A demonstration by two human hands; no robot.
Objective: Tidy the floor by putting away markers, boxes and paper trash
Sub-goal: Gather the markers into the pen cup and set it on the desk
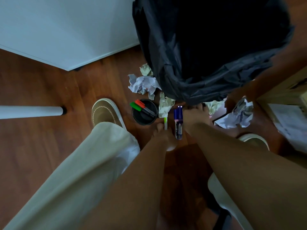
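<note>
Left hand: the left hand (163, 137) reaches down to the floor (41, 90); its fingers (158, 128) are curled and pinch a yellow-green marker (165, 123), whose tip points away from the person.
Right hand: the right hand (194, 114) is stretched toward the edge of the black bin bag (207, 47); its fingers (201, 107) touch the floor by a crumpled paper (214, 105), but I cannot tell whether they are spread or gripping anything.
Blue marker: a thick blue marker (178, 122) lies flat on the floor between the two hands, just beside the right hand, held by neither.
Cup: a black round cup (144, 112) stands left of the yellow-green marker and holds a green marker (135, 106) and a red marker (139, 102), both leaning.
Paper trash: a white paper ball (142, 84) lies left of the bag, a greenish scrap (165, 104) beside the cup, and another white ball (239, 115) to the right.
Another person: a second hand (232, 101) reaches in from the upper right, near the bag's rim.
Feet: a tan shoe (106, 112) stands left of the cup.
</note>
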